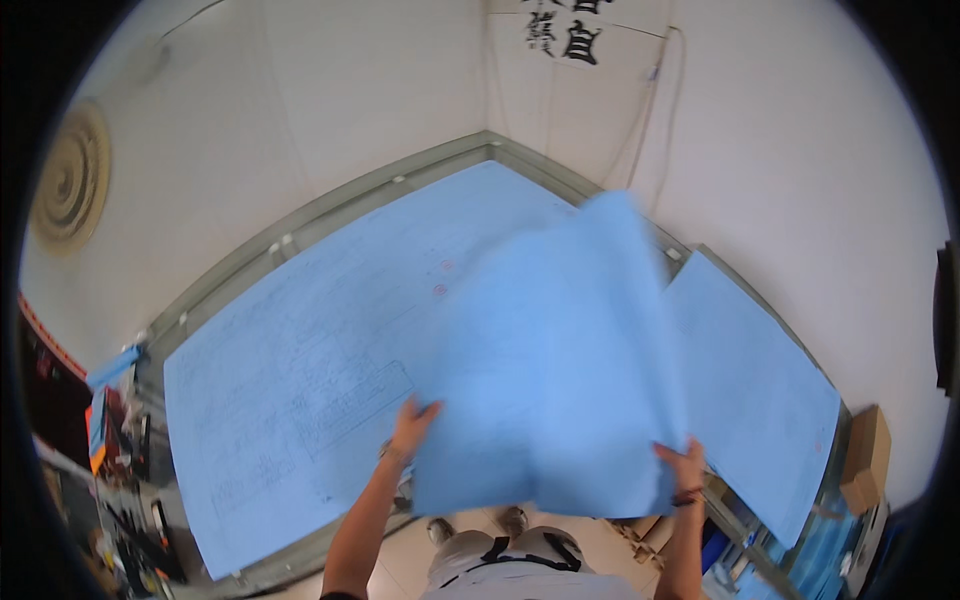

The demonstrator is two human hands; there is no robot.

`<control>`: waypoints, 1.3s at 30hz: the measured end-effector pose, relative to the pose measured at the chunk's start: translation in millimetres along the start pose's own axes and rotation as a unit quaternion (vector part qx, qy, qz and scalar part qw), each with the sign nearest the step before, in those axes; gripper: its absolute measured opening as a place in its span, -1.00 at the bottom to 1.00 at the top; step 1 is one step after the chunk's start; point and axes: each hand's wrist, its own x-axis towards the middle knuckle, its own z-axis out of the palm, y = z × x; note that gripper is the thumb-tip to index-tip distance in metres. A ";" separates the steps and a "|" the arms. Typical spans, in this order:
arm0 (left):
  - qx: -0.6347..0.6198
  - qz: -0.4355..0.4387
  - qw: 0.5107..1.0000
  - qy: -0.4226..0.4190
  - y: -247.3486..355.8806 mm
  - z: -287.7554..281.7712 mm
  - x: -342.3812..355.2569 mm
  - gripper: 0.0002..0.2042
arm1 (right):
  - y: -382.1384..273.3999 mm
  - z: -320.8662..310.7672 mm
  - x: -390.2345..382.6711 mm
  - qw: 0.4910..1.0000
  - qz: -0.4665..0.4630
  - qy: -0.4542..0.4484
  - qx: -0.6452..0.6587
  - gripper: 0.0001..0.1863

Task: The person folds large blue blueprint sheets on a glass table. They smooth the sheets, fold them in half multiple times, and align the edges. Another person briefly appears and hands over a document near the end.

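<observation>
A blue drawing sheet [560, 370] hangs between my two hands in front of me, curved and smeared by motion. My left hand [410, 430] pinches its left edge, and my right hand [685, 470] grips its lower right edge. Beneath and to the left, a large blue sheet with fine line drawings and small red round stamps [300, 370] lies flat on the glass-topped table. Another blue sheet [760, 380] lies flat on the right. The raised sheet hides part of the table and the drawing under it.
The table's glass rim [340, 215] runs along two walls to a corner. Dark tools and oddments [150, 540] crowd the left end. A brown cardboard box [866, 460] stands at the right, near folded blue sheets [825, 550]. A round woven disc [72, 178] hangs on the left wall.
</observation>
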 end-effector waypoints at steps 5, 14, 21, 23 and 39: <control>0.039 0.020 0.961 -0.273 49.4 83.8 7.2 -0.35 | 24.0 -148.0 -17.4 0.966 -0.001 0.199 0.167 -0.62; 0.705 -0.063 0.703 -0.068 -61.3 -35.8 -58.3 -0.05 | 195.5 -266.7 -12.5 0.924 0.158 0.347 0.003 -0.54; 0.688 -0.187 0.701 -0.025 -61.4 -95.7 -96.7 -0.06 | 119.6 -152.9 9.9 0.681 0.366 0.390 -0.500 0.12; 0.666 -0.132 0.734 -0.030 -76.8 -91.3 -85.7 -0.08 | 163.5 -170.0 39.0 0.743 0.114 0.396 -0.528 0.06; 0.589 -0.001 0.808 -0.008 -94.2 -120.4 -95.3 -0.28 | 59.4 385.9 102.0 0.850 -0.196 0.009 -0.489 -0.10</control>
